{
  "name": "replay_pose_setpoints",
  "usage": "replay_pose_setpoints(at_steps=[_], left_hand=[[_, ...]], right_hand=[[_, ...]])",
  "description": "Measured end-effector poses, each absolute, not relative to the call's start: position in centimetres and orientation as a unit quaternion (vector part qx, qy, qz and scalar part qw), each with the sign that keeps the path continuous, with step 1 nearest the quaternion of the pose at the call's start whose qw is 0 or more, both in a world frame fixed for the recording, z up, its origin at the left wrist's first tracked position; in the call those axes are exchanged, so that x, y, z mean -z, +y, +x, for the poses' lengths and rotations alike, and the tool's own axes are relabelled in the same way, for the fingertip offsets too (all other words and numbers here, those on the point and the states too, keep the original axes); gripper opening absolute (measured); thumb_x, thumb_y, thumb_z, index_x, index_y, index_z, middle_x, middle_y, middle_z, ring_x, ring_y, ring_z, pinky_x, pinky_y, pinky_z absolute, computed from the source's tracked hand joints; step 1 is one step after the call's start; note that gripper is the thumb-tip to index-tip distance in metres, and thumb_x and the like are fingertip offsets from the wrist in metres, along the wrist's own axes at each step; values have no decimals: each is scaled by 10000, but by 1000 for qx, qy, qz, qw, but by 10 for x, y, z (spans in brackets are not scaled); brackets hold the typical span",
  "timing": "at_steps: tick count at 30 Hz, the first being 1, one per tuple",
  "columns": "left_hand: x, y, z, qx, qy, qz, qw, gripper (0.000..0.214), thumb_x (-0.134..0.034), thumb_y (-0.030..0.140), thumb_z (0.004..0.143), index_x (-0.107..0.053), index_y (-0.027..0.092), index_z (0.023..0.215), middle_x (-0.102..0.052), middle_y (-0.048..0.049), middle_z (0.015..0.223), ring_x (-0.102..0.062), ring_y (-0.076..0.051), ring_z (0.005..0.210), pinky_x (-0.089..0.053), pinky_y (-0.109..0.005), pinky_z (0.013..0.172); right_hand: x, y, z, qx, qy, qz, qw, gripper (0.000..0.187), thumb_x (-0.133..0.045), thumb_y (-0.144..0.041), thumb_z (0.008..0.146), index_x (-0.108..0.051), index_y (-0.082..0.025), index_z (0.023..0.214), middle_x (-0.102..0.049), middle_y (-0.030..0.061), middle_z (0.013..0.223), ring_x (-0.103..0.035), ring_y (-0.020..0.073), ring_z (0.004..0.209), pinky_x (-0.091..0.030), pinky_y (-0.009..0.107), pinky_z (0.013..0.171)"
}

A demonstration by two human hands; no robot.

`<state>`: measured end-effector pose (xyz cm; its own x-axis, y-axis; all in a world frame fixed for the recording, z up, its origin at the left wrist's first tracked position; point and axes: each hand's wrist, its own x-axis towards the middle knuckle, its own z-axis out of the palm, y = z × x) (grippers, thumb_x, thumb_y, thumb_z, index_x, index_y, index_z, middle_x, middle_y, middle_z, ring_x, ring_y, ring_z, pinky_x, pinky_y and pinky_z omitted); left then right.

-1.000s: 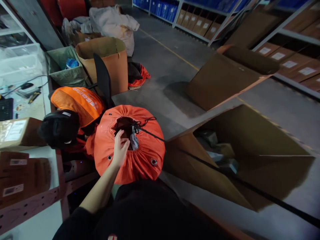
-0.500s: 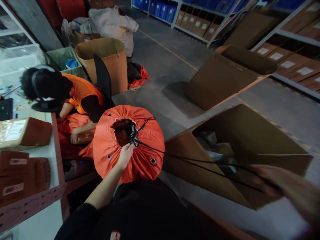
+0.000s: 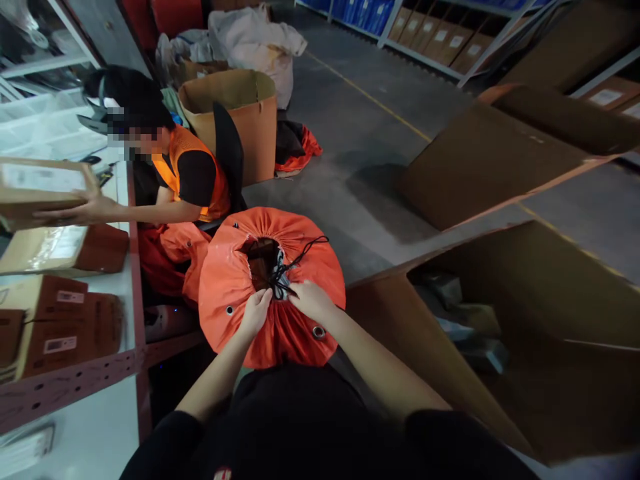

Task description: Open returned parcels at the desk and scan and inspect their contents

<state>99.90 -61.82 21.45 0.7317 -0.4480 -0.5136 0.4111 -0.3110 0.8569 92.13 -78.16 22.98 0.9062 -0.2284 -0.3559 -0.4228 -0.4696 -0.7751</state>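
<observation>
An orange drawstring bag (image 3: 225, 267) stands right in front of me, its mouth gathered into a round hole with brown boxes partly visible inside. Black drawstring cord (image 3: 303, 255) is knotted at the near edge of that hole. My left hand (image 3: 257, 311) is closed on the cord left of the knot. On the other side, my right hand (image 3: 313, 301) pinches the cord close to the knot, its fingertips partly hidden. Metal eyelets (image 3: 319, 332) ring the bag's top.
At left a co-worker in an orange vest (image 3: 219, 193) holds a carton (image 3: 45, 187) over a table with more cartons (image 3: 95, 250). A large open cardboard box (image 3: 380, 327) with packages stands at right; another box (image 3: 490, 153) lies beyond. Shelving (image 3: 440, 37) lines the back.
My right hand has come from far right, where it held the cord stretched, back to the knot. The co-worker has lifted a carton from the lap area to above the table.
</observation>
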Motion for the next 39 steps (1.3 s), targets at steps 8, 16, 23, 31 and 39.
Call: replay_pose_setpoints(at_steps=[8,16,23,31,39], left_hand=[[-257,-612,1008,406,-46,671,618,612,-715,685,713,-381,213,513,-272,63,507,-214,-83,500,-174,-262,501],[-260,-602,1008,437,0,628,644,499,-789,517,719,-501,174,498,-394,31,488,-320,-87,507,-239,-237,514],[-243,-610,984,540,116,515,656,429,-801,520,721,-687,155,916,-568,-35,671,-542,-164,621,-443,-277,585],[-243,-614,978,547,196,448,680,268,-740,344,790,-588,165,918,-161,127,508,-127,-60,419,-156,-178,400],[-248,-600,980,513,173,491,682,361,-796,412,732,-601,157,896,-160,139,496,-83,-42,417,-83,-190,404]], right_hand=[[-300,-779,878,-80,212,-687,690,576,-230,-714,958,-221,-263,600,-202,-78,506,-189,98,441,-236,264,445],[-324,-792,866,-58,80,-875,473,512,-415,-465,1011,-360,-215,568,-435,-8,554,-412,131,549,-260,304,569],[-282,-754,865,-199,-81,-956,201,294,-541,-321,1013,-747,-140,908,-741,112,872,-679,251,833,-421,338,712],[-251,-787,892,-16,100,-963,249,473,-584,-302,976,-572,-178,1433,-550,149,1465,-496,312,1325,-399,455,1116],[-256,-834,931,-44,43,-954,293,191,-560,-260,974,-737,-189,994,-728,98,1111,-628,262,1106,-464,399,973]])
